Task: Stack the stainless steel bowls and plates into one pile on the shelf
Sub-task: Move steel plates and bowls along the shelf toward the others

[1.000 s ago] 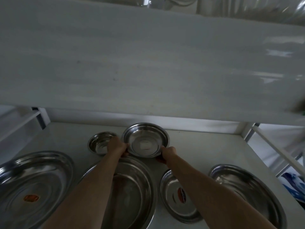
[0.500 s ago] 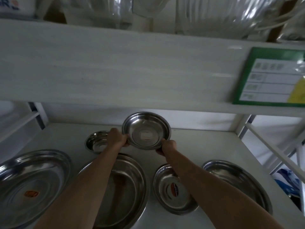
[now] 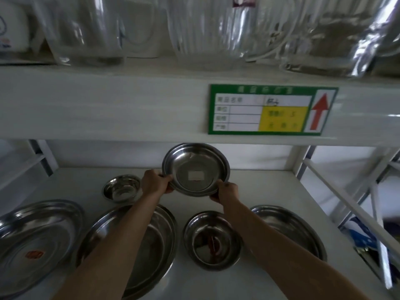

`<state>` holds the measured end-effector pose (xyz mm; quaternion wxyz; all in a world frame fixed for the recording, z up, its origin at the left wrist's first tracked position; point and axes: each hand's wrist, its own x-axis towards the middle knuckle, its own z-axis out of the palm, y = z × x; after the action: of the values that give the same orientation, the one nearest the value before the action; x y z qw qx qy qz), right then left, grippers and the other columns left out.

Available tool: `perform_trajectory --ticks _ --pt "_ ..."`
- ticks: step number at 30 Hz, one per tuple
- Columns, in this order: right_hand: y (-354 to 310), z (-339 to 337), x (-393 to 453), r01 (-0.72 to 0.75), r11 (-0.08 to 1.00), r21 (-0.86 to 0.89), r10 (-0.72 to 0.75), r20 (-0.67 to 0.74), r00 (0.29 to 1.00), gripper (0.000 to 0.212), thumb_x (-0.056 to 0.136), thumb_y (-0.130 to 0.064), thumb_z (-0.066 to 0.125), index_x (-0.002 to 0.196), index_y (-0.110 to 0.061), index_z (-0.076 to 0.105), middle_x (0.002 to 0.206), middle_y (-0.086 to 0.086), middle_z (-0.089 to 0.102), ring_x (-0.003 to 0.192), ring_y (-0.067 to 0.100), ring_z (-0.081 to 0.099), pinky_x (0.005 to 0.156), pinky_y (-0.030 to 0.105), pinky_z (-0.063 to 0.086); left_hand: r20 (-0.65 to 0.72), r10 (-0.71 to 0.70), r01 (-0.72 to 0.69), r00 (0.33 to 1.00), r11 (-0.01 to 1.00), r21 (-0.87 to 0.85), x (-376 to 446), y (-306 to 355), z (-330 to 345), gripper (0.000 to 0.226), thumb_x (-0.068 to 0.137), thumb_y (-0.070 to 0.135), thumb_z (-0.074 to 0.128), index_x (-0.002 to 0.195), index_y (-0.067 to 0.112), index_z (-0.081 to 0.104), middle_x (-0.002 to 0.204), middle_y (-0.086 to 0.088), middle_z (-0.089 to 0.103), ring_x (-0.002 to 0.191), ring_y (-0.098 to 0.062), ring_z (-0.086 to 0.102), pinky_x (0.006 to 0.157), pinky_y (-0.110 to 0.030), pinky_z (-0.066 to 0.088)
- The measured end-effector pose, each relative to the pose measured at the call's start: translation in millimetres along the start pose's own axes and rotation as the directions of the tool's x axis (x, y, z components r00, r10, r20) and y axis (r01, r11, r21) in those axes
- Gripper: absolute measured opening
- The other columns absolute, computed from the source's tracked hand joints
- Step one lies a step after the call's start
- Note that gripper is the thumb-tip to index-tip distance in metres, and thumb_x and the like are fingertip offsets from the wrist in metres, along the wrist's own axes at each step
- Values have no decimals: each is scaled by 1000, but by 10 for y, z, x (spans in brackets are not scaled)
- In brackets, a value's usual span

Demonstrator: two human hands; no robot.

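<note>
dim, underexposed below white upper shelf (image 3: 108, 105) | soft daylight from right | faint glare on round steel bowl (image 3: 195, 168) between fingers (image 3: 167, 180) | blur above on clear plastic packaging (image 3: 194, 29) | wide-angle bending at edges

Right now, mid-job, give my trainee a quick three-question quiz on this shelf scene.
1. True or false: both hands grip the held bowl.
2. How many steel pieces rest on the shelf? A) three B) five C) seven
3. Which piece lies directly left of the left hand?

Key: 1. True; the right hand holds the opposite rim. 2. B. 3. The small bowl.
</note>
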<state>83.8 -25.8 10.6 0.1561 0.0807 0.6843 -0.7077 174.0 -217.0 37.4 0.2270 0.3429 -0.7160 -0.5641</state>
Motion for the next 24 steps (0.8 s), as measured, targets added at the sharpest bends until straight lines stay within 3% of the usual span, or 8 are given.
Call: perform_trajectory --ticks 5,10,12,16,21,24 --pt "-32 -357 -165 61 998 2 -61 2 998 22 96 -19 58 85 0 63 75 14 64 61 24 64 61 36 62 -12 24 -24 1000 999 -40 -342 67 157 21 77 8 77 61 2 64 65 -20 68 46 -25 66 59 -43 62" --pt "-57 -794 -298 104 995 -1 -104 -46 994 23 96 -17 57 84 2 63 65 12 60 56 24 61 44 27 55 -5 51 -51 999 998 -43 -746 121 393 24 77 13 77 59 5 63 57 -12 67 42 -20 67 56 -37 62" --pt "-50 -984 -334 103 994 -27 -105 -65 992 25 97 -18 57 79 -1 63 65 14 62 57 26 62 48 29 56 21 58 -57 998 996 -66 -897 137 505 20 77 13 77 65 2 66 58 -12 68 41 -17 67 51 -34 61" --pt "-21 -1371 -400 120 983 -138 -136 -113 984 27 96 -24 57 82 -2 65 76 21 69 69 34 69 72 43 60 39 74 -70 997 994 -88 -1165 164 737 17 77 13 78 69 1 68 58 -9 68 37 -11 64 40 -20 53" --pt "-21 -1788 -538 166 952 -256 -210 -158 965 32 97 -25 55 77 -2 65 62 12 66 54 19 65 46 26 53 75 56 -51 996 997 -61 -1428 117 1015 19 78 17 77 72 0 69 67 -17 72 55 -27 71 58 -34 60" --pt "2 -2026 -603 164 915 -368 -240 -172 956 37 98 -31 52 83 1 66 73 19 70 71 32 68 70 43 58 97 58 -49 994 995 -91 -1608 75 1192 24 79 13 76 61 4 63 57 -12 67 40 -16 65 41 -22 52"
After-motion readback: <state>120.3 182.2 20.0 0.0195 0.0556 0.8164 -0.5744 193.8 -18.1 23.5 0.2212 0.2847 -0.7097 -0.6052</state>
